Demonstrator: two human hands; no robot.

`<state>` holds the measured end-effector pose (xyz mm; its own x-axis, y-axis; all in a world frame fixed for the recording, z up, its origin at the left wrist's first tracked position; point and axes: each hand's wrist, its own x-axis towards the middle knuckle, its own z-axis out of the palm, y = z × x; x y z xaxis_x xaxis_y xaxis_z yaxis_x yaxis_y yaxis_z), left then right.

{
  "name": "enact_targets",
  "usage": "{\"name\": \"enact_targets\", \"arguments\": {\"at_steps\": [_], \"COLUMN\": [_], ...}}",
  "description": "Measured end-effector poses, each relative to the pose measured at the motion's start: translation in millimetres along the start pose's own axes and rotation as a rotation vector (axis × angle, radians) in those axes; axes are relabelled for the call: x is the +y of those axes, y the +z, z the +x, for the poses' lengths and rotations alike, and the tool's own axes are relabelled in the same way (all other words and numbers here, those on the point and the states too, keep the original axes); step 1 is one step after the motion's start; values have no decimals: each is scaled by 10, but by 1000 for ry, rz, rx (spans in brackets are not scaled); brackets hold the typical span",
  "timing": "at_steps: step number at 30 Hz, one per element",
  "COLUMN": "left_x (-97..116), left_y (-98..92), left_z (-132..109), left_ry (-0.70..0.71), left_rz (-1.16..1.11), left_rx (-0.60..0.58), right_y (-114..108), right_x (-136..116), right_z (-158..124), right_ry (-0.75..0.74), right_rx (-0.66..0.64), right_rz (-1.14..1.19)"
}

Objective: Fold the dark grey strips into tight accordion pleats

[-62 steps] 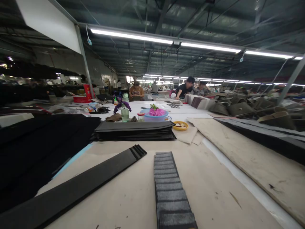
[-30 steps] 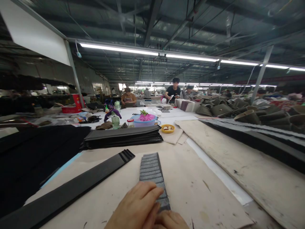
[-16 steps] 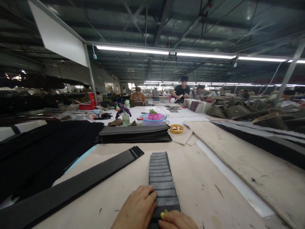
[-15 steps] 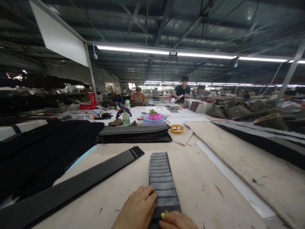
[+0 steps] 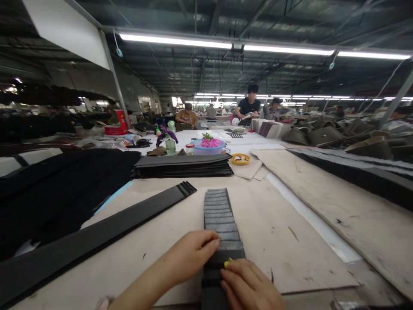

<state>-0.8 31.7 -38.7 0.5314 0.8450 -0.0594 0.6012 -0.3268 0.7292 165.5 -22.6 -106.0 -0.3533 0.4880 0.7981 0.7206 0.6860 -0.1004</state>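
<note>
A fanned row of overlapping dark strips with grey fuzzy faces (image 5: 220,215) runs away from me across the beige sheet. My left hand (image 5: 196,249) is closed at the left edge of this row, its fingertips on the strips and the thumb tucked close. Close by on the right, my right hand (image 5: 251,282) lies over the near part, fingers bent together. A small yellow piece (image 5: 228,262) pokes out between its thumb and index finger; most of it is hidden, so its kind cannot be made out.
Long black strips (image 5: 106,228) lie slantwise on the left, beside dark cloth (image 5: 64,185). Ahead sit a stack of black panels (image 5: 180,167), a yellow dish (image 5: 240,159) and a blue basin (image 5: 209,149). A beige board (image 5: 322,193) lies right. Other people work farther back.
The view has tilted down, so everything sits higher in the picture. Both hands show more fully, and both stay at the strips, the yellow piece still in my right hand.
</note>
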Motion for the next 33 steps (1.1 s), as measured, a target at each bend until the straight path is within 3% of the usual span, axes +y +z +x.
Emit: {"name": "enact_targets", "arguments": {"at_steps": [4,10,15,27,33], "left_x": [32,157,217,241,323], "left_y": [-35,53,117,211,269], "left_z": [148,350,408,290,236], "left_ry": [-46,66,136,289,343], "left_rz": [25,179,282,511,624], "left_rx": [-112,-231,-216,-145,-213], "right_y": [-123,-213,-255,-255,-230], "right_x": [-112,-143,-137,-173,-181], "right_z": [67,35,9,18,18], "right_ry": [90,96,106,160,186], "right_rx": [-38,-169,-227,-93,-105], "right_rz": [18,-47,-53,14,12]}}
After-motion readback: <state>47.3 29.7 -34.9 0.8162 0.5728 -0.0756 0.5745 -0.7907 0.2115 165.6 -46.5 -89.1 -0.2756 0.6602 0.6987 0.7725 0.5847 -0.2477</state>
